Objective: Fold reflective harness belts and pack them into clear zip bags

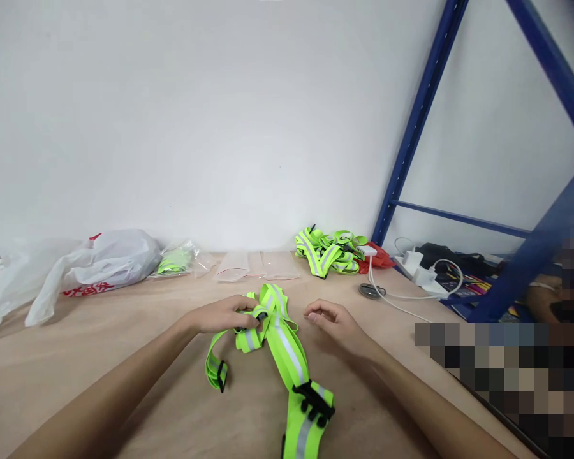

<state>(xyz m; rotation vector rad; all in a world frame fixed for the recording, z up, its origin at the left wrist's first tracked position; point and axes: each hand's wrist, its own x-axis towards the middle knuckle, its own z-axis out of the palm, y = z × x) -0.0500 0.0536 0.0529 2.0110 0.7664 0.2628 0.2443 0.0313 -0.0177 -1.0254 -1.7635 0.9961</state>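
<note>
A fluorescent yellow-green reflective harness [289,347] with silver stripes lies loosely bunched in front of me. My left hand [229,315] is closed on its strap, with thumb and fingers around a spot beside a black buckle. One strap loop with a black slider [222,376] hangs off to the left below this hand. The harness's lower end, with a black buckle [314,400], reaches toward me. Just right of the harness, my right hand [330,319] is apart from it, its fingers loosely bent and holding nothing.
Behind lie more reflective harnesses [328,252] in a pile, beside a red bag [377,256]. Flat clear plastic bags [258,266], a bagged harness [176,260] and a white plastic bag [119,255] line the wall. Cables, chargers [423,275] and a blue metal frame [416,121] stand right.
</note>
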